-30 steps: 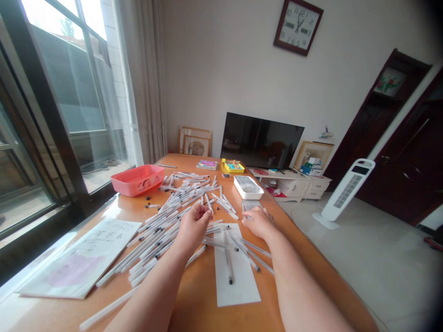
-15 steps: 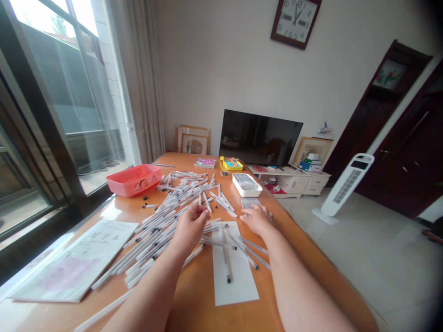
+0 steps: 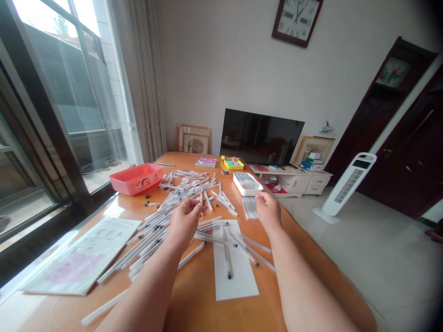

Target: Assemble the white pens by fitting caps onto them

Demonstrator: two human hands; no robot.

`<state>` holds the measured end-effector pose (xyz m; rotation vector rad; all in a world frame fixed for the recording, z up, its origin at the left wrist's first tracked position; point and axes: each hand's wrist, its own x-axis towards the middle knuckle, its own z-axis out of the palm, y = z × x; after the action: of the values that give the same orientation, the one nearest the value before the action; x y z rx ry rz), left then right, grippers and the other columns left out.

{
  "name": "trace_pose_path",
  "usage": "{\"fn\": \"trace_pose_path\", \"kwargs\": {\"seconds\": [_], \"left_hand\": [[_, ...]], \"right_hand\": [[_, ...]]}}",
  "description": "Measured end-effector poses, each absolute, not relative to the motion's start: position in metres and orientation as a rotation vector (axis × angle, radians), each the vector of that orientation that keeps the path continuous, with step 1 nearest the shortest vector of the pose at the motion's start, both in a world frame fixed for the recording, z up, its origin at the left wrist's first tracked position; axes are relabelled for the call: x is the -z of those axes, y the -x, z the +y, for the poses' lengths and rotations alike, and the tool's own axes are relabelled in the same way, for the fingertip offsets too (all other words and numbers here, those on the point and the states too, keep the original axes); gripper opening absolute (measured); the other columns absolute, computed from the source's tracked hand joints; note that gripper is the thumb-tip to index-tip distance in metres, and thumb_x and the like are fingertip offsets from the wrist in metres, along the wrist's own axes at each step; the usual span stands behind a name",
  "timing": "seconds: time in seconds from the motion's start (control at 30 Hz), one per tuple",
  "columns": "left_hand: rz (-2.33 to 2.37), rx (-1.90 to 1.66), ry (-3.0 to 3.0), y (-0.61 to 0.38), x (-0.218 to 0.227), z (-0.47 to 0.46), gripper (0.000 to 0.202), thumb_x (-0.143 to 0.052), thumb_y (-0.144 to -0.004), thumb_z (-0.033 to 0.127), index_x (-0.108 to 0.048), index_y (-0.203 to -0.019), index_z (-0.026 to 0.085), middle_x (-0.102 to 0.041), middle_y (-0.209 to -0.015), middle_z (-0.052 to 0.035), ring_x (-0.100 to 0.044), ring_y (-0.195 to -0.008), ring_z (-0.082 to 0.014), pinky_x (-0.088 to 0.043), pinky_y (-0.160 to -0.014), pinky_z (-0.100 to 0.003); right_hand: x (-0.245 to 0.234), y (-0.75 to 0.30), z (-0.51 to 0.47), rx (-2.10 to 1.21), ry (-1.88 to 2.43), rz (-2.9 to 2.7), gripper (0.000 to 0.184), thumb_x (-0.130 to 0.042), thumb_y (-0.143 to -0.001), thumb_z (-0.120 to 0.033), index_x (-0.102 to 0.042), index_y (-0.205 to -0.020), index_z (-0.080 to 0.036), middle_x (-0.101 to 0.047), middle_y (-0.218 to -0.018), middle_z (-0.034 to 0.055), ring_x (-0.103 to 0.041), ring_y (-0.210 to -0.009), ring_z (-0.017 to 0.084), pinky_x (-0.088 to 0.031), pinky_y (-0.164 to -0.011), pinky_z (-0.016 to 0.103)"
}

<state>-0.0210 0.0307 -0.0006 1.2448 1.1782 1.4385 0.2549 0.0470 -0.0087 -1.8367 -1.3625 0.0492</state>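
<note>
My left hand (image 3: 185, 219) is closed in a pinch above the right side of a large heap of whitish pen barrels (image 3: 152, 240); what its fingers hold, if anything, is too small to tell. Beside a neat row of thin grey sticks like pen refills (image 3: 249, 207), my right hand (image 3: 269, 211) has its thumb and fingers pressed together, their content hidden. Just beyond that row stands a white tray (image 3: 249, 192) filled with similar grey sticks. Between my forearms, a pen with a black end (image 3: 226, 258) lies on a white paper sheet (image 3: 231, 290), other pens across its upper part.
A pink basket (image 3: 134, 180) stands at the left edge, with small black caps (image 3: 147, 197) near it. A notebook (image 3: 83, 258) lies at front left. At the far end are a yellow box (image 3: 232, 163) and a colourful booklet (image 3: 206, 162). The table (image 3: 194, 309) ends along the right.
My right hand has lifted back off the grey row and its fingers have closed, uncovering the sticks. My left hand has shifted slightly left, still pinched.
</note>
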Motion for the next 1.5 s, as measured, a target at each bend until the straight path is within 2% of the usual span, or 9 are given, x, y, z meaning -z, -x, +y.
{"fn": "trace_pose_path", "kwargs": {"seconds": [0.17,0.27,0.4,0.67,0.8,0.93,1.17,1.3,1.5], "left_hand": [[1.211,-1.464,-1.161,0.029,-0.008,0.028,0.031,-0.073,-0.074,0.044,-0.064,-0.085,0.016,-0.073,-0.081,-0.0092,-0.06,-0.065,-0.0161,-0.045,-0.064,-0.029],[1.209,-1.49,-1.112,0.033,-0.013,0.026,0.03,-0.073,-0.074,0.042,-0.064,-0.086,0.016,-0.073,-0.082,-0.0085,-0.059,-0.065,-0.0151,-0.044,-0.064,-0.028],[1.205,-1.505,-1.09,0.035,-0.018,0.025,0.032,-0.074,-0.072,0.043,-0.064,-0.086,0.016,-0.072,-0.08,-0.0073,-0.058,-0.065,-0.0145,-0.043,-0.063,-0.027],[1.211,-1.511,-1.066,0.035,-0.021,0.024,0.034,-0.077,-0.069,0.045,-0.064,-0.083,0.016,-0.074,-0.083,-0.0084,-0.059,-0.066,-0.0144,-0.044,-0.063,-0.026],[1.215,-1.539,-1.047,0.038,-0.02,0.027,0.037,-0.078,-0.067,0.048,-0.064,-0.083,0.017,-0.073,-0.081,-0.0079,-0.059,-0.065,-0.0143,-0.044,-0.063,-0.026],[1.187,-1.588,-0.994,0.045,-0.016,0.032,0.037,-0.078,-0.068,0.046,-0.064,-0.084,0.017,-0.073,-0.081,-0.0072,-0.059,-0.063,-0.0125,-0.043,-0.062,-0.025],[1.077,-1.671,-0.768,0.062,-0.015,0.038,0.032,-0.077,-0.065,0.035,-0.061,-0.087,0.017,-0.072,-0.082,-0.007,-0.059,-0.059,-0.0105,-0.039,-0.054,-0.021],[1.034,-1.695,-0.638,0.069,-0.016,0.039,0.033,-0.075,-0.062,0.03,-0.061,-0.089,0.016,-0.072,-0.081,-0.007,-0.061,-0.061,-0.0112,-0.041,-0.052,-0.021],[1.001,-1.694,-0.544,0.071,-0.018,0.039,0.031,-0.071,-0.06,0.025,-0.059,-0.087,0.015,-0.07,-0.079,-0.0047,-0.058,-0.057,-0.0089,-0.038,-0.048,-0.019]], "right_hand": [[0.004,-0.236,0.039,-0.277,1.592,-1.46,0.031,-0.048,-0.087,-0.041,-0.071,-0.091,-0.021,-0.071,-0.079,0.0025,-0.062,-0.074,0.019,-0.044,-0.065,0.026],[0.002,-0.227,0.034,-0.418,1.534,-1.574,0.026,-0.051,-0.084,-0.039,-0.069,-0.084,-0.02,-0.067,-0.071,0.0,-0.058,-0.066,0.016,-0.041,-0.06,0.024],[-0.003,-0.224,0.028,-0.57,1.534,-1.716,0.021,-0.053,-0.08,-0.034,-0.067,-0.08,-0.019,-0.064,-0.069,-0.0012,-0.055,-0.063,0.014,-0.039,-0.057,0.023],[-0.015,-0.237,0.012,-0.661,1.745,-1.969,0.009,-0.058,-0.072,-0.025,-0.064,-0.069,-0.019,-0.063,-0.063,-0.0013,-0.054,-0.058,0.014,-0.032,-0.05,0.022],[-0.023,-0.233,0.009,-0.526,1.713,-1.888,0.016,-0.056,-0.078,-0.031,-0.061,-0.068,-0.02,-0.062,-0.062,-0.0013,-0.052,-0.057,0.013,-0.03,-0.049,0.022],[-0.04,-0.221,0.002,-0.363,1.548,-1.77,0.024,-0.052,-0.085,-0.039,-0.06,-0.073,-0.02,-0.061,-0.064,-0.0015,-0.052,-0.06,0.014,-0.034,-0.053,0.023],[-0.067,-0.21,-0.009,-0.2,1.489,-1.74,0.024,-0.052,-0.086,-0.038,-0.062,-0.076,-0.02,-0.063,-0.069,0.0001,-0.053,-0.063,0.015,-0.037,-0.057,0.025],[-0.063,-0.212,-0.002,-0.22,1.599,-1.782,0.018,-0.055,-0.082,-0.035,-0.062,-0.073,-0.021,-0.062,-0.065,-0.0006,-0.053,-0.061,0.015,-0.036,-0.055,0.024],[-0.031,-0.214,0.02,-0.296,1.866,-1.938,0.013,-0.053,-0.078,-0.027,-0.064,-0.073,-0.021,-0.065,-0.067,-0.0017,-0.054,-0.059,0.013,-0.031,-0.051,0.022]]}}
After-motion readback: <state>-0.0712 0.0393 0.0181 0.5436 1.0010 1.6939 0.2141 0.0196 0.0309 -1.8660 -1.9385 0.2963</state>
